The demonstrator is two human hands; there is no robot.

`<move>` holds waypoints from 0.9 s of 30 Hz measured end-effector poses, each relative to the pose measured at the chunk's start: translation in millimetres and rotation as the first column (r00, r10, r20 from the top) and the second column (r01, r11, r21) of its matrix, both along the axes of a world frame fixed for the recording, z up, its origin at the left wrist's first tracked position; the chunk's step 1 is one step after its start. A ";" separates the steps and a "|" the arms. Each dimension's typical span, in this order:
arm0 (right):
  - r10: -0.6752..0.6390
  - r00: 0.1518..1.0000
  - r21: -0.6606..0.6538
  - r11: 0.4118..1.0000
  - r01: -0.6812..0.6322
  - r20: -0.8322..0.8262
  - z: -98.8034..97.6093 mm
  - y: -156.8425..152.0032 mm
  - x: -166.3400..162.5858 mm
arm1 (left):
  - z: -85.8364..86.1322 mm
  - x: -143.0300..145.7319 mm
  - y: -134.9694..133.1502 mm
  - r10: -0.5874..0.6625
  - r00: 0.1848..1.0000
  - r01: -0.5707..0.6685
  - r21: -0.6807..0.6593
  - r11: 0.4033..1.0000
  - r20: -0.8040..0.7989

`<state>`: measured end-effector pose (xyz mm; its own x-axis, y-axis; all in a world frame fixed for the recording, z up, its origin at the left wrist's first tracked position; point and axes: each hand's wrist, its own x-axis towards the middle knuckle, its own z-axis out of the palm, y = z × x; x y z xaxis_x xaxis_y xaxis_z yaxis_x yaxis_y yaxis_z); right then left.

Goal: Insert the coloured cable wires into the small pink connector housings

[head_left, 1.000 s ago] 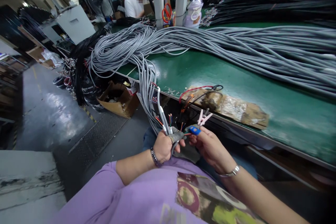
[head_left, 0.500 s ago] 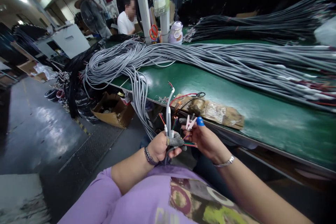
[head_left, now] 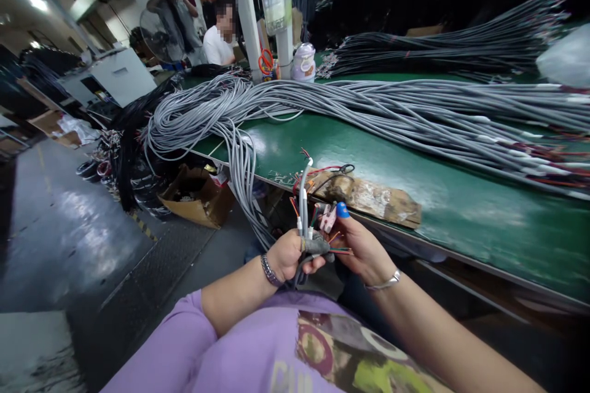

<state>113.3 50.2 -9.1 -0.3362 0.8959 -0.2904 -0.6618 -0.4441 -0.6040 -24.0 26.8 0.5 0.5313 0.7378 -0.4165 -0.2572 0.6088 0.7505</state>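
Below the tabletop [head_left: 322, 141] edge, we grip one gray cable end [head_left: 303, 196] in our closed left hand [head_left: 286, 255] while our right hand [head_left: 364, 249] pinches a pink clip [head_left: 329, 217] at its stripped wires [head_left: 341, 250], many cables [head_left: 415, 110] remaining.

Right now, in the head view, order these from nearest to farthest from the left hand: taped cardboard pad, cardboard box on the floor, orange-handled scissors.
From the left hand:
1. Taped cardboard pad, at the table edge, right.
2. Cardboard box, on the floor, left.
3. Orange-handled scissors, far back by the post.
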 end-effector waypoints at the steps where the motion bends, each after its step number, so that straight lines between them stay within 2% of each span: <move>1: 0.011 1.000 0.007 1.000 -0.011 -0.009 0.8 -0.8 -0.3 | 0.4 0.1 -0.4 0.003 1.000 -0.003 0.003 1.000 -0.010; 8: 0.040 0.999 0.021 0.999 -0.040 -0.026 0.4 -7.0 5.7 | 4.0 -4.1 -13.8 0.087 0.995 -0.082 0.078 0.994 -0.051; 13: 0.058 0.998 0.044 0.997 -0.059 0.015 2.2 -7.7 7.7 | 1.4 -1.7 -29.3 0.212 0.973 -0.195 0.160 0.968 -0.095; 18: -0.050 0.993 0.086 0.995 0.041 0.111 3.1 -9.2 3.9 | 1.3 3.2 -29.2 0.332 0.943 -0.320 0.188 0.928 -0.032; 21: -0.195 0.954 0.184 0.971 0.155 0.225 -0.6 -10.8 2.2 | 3.1 5.4 -26.2 0.327 0.945 -0.319 0.174 0.931 -0.017; 23: -0.235 0.937 0.225 0.958 0.178 0.258 -3.2 -10.5 1.1 | 4.3 6.6 -24.7 0.312 0.950 -0.305 0.167 0.938 -0.016; 27: -0.090 0.991 0.074 0.994 0.083 0.101 -4.7 -5.8 -2.3 | 5.0 8.8 -22.5 0.304 0.953 -0.299 0.157 0.941 -0.002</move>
<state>111.0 44.4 -13.7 -0.2278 0.9395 -0.2560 -0.6283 -0.3426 -0.6985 -15.2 4.4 5.5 0.2647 0.9178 -0.2960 -0.3903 0.3827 0.8374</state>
